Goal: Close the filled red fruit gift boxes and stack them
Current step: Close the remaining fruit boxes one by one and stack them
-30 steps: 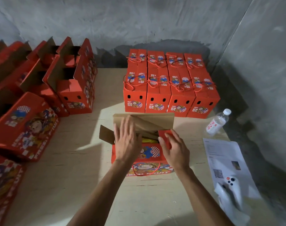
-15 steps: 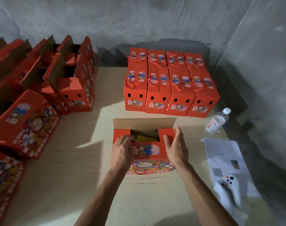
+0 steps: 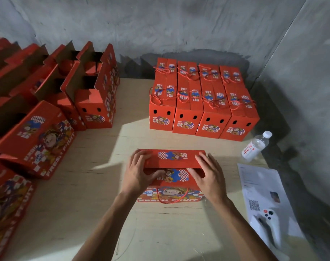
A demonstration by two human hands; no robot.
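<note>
Two hands work the red gift box (image 3: 171, 178) at table centre: left hand (image 3: 139, 172) and right hand (image 3: 209, 175) lie with fingers extended on the far lid flap (image 3: 171, 158), pressing it down, thumbs on the near flap. Bare table (image 3: 70, 213) surrounds the box. Right: paper (image 3: 262, 185), controller (image 3: 269, 223), bottle (image 3: 256, 146). Left: open boxes (image 3: 89, 95). Farther back, closed boxes (image 3: 199, 102) stand against the wall.

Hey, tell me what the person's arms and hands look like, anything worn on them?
Both forearms are bare as far as the frame shows, with no sleeves in view. The left hand and right hand wear no gloves. No watch, bracelet or ring is visible on either one.
</note>
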